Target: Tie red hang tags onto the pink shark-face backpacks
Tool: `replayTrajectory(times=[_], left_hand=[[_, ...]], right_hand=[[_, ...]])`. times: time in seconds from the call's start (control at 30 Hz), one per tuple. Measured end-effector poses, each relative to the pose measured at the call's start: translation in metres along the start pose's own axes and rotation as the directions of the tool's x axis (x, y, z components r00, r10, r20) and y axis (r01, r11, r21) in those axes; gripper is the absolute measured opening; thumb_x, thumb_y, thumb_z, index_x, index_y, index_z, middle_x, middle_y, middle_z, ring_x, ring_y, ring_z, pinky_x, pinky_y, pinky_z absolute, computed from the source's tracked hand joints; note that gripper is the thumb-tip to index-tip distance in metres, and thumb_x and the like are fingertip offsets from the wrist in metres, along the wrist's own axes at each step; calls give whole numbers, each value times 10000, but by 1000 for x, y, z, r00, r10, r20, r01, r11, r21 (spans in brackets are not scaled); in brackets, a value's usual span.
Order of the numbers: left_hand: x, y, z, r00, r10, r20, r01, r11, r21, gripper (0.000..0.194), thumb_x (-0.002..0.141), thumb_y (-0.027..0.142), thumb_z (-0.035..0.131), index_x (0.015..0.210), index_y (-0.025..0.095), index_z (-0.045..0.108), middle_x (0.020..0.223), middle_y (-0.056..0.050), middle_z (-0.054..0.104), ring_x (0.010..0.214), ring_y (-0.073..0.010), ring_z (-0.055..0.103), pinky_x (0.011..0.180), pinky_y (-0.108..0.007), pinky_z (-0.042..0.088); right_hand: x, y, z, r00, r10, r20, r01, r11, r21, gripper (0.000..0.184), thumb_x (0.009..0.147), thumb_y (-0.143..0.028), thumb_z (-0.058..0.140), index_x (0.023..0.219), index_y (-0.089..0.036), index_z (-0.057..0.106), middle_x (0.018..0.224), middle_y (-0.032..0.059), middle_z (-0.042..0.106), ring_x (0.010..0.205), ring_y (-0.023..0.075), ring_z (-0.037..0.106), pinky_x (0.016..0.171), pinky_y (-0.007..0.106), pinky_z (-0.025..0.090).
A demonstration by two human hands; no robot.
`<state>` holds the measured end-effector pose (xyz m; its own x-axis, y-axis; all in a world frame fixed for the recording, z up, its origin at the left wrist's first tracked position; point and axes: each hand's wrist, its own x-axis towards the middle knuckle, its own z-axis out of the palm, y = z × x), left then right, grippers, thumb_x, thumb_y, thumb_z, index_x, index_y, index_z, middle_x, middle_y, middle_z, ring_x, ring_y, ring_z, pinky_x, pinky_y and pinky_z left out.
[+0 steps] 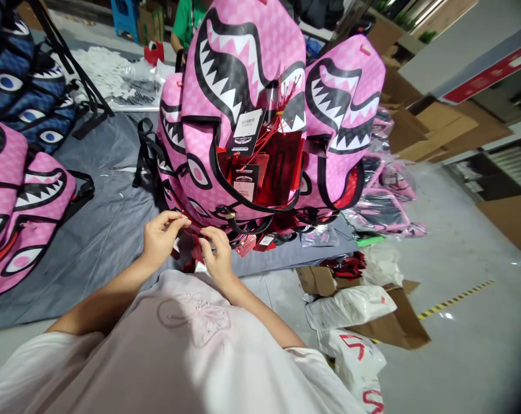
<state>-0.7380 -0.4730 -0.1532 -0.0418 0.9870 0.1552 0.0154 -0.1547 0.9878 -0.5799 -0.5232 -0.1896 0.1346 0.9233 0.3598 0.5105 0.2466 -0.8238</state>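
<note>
Both my hands work at the lower edge of a pink backpack printed with black-and-white shark teeth and eyes. My left hand is pinched, thumb against forefinger, beside the bag's lower left side. Just right of it, my right hand has its fingers curled together. Whatever lies between the fingertips is too small to make out. Dark red tags hang below and between the hands. In the bag's open pocket sit red packets, a black hang tag with a white label, and a bundle of red strings.
Another pink backpack stands to the right. More pink backpacks and blue ones are piled at left on the grey-covered table. A person in green is behind. Cardboard boxes and white plastic bags lie on the floor at right.
</note>
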Motion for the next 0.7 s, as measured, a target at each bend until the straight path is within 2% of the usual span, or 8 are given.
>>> replayTrajectory(times=[0.07, 0.13, 0.27, 0.4, 0.47, 0.57, 0.63, 0.7], left_hand=[[10, -4, -8, 999, 40, 16, -41, 996, 79, 190, 848, 351, 641, 882, 174, 702, 790, -18, 746, 701, -143, 701, 712, -259, 563], [19, -4, -13, 987, 127, 104, -148, 963, 226, 190, 871, 335, 617, 896, 184, 730, 817, -23, 748, 713, -137, 690, 716, -249, 543], [34, -1, -12, 926, 256, 277, -354, 843, 405, 221, 917, 293, 554, 943, 217, 759, 835, -29, 742, 764, -141, 674, 735, -242, 502], [43, 3, -1, 887, 279, 368, -434, 776, 458, 234, 934, 270, 532, 992, 227, 754, 868, -36, 740, 808, -150, 668, 743, -245, 490], [46, 3, 3, 866, 274, 419, -463, 754, 465, 226, 933, 255, 536, 998, 228, 751, 891, -38, 740, 833, -155, 666, 752, -250, 489], [50, 4, 7, 837, 278, 472, -505, 726, 467, 213, 932, 248, 543, 984, 232, 748, 915, -38, 738, 859, -160, 667, 766, -256, 489], [53, 5, 9, 833, 286, 474, -515, 713, 476, 210, 936, 256, 541, 980, 227, 745, 919, -38, 738, 863, -161, 669, 774, -257, 490], [55, 5, 10, 839, 283, 464, -507, 715, 482, 210, 939, 265, 541, 983, 218, 740, 914, -38, 737, 856, -159, 672, 777, -256, 492]], right_hand=[[-8, 11, -6, 993, 115, -18, -115, 993, -30, 215, 930, -313, 507, 1020, -193, 660, 982, 78, 701, 928, 184, 655, 858, 343, 503], [-11, 12, -13, 985, 173, -14, -173, 983, -57, 279, 943, -303, 465, 1160, -191, 600, 941, 68, 700, 833, 166, 666, 793, 316, 524], [12, -14, -21, 998, 58, -30, -62, 989, -136, 475, 946, -291, 468, 1401, -188, 379, 955, 66, 696, 806, 162, 671, 785, 302, 529], [38, -39, -23, 995, 71, -64, -88, 947, -309, 371, 944, -301, 470, 1299, -195, 451, 942, 69, 703, 776, 175, 680, 740, 303, 523], [41, -40, -24, 993, 88, -82, -108, 951, -289, 302, 950, -297, 451, 1235, -200, 472, 952, 71, 702, 795, 176, 687, 742, 302, 525], [35, -38, -24, 991, 70, -110, -91, 975, -204, 310, 958, -275, 415, 1258, -197, 428, 1031, 93, 698, 915, 176, 692, 802, 309, 528], [33, -37, -24, 991, 71, -113, -96, 968, -231, 328, 953, -271, 416, 1270, -187, 420, 1041, 104, 703, 949, 187, 691, 827, 324, 524], [33, -39, -23, 987, 118, -112, -147, 944, -296, 261, 945, -295, 435, 1177, -185, 485, 952, 92, 717, 864, 199, 700, 781, 326, 525]])
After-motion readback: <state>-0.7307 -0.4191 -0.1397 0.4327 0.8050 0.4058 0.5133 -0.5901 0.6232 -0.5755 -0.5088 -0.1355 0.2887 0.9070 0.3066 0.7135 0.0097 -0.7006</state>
